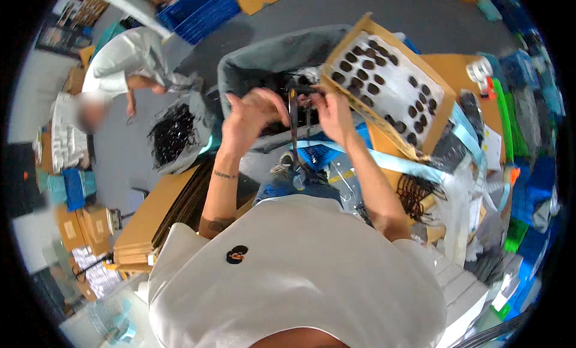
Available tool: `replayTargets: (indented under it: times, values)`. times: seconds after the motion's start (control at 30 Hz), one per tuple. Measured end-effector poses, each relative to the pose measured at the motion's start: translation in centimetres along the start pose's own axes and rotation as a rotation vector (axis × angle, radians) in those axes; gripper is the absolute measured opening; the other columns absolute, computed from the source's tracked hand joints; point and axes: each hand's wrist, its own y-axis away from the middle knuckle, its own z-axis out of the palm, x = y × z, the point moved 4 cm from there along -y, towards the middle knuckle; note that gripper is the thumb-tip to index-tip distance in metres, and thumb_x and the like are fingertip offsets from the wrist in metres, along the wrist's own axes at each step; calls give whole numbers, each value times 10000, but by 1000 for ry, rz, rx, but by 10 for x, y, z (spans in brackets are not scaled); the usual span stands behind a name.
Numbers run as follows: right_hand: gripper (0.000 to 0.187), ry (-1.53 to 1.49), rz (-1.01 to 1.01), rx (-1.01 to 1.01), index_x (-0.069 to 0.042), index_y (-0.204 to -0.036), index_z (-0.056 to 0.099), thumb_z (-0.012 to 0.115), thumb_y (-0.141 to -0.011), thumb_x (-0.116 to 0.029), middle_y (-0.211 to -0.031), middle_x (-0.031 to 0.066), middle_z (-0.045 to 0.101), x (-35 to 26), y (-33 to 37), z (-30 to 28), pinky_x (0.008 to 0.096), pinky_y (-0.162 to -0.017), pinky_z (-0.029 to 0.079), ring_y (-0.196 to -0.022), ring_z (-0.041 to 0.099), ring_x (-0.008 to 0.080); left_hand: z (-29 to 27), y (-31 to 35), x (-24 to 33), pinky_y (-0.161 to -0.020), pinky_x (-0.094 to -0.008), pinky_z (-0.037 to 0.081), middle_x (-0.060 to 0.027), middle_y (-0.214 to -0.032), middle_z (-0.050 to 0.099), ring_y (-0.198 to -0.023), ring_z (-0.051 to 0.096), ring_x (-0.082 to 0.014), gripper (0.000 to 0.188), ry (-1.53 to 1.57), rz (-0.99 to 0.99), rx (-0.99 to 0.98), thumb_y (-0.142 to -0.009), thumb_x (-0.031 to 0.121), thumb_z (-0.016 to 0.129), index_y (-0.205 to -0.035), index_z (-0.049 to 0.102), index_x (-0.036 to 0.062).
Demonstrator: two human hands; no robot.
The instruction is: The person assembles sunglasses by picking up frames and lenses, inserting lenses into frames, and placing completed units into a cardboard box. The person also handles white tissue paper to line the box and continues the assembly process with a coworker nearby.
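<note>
My left hand is over the near part of a grey-lined bin. Its thumb stands apart from its bent fingers, and nothing shows in its grasp. A long, thin dark strip hangs upright just beyond its fingertips. On the other side of that strip, my right hand pinches a small dark strap-like piece; blur hides its exact kind. Dark items lie inside the bin beneath both hands. Close to my right hand, a shallow cardboard box holds rows of dark round pieces on a white sheet.
At left, a person bends beside a bag of black pieces. Flattened cardboard is stacked at my left. A blue basket sits below my hands. Pale blue strapping and tangled dark cords lie on the right.
</note>
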Motion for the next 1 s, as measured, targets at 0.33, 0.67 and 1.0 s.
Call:
replayTargets:
  times: [0.33,0.67,1.0]
  values:
    - [271,-457,195,17,15,-1208,505,525,-948,-58,-788,80,610,14,106,-39,280,-679,482,-735,596,147,88,-2,-116,-601,-170,405,39,-839,597,-709,505,-19,243,-315,-252,88,-1019,211,462,-1142,601,55]
    - [261,-391,394,444,-13,-1097,613,564,-841,-12,-983,111,670,57,119,-67,295,-814,471,-893,619,196,126,-31,-177,-743,-229,445,-4,-923,615,-822,514,-79,227,-644,25,79,-998,178,504,-1097,605,1]
    - [263,-998,394,496,-24,-1179,495,552,-963,-163,-1010,95,643,115,70,-96,324,-756,541,-870,649,192,111,-97,-170,-936,-305,440,-70,-1213,592,-1052,551,-170,345,216,-50,374,-1016,339,450,-1145,567,41]
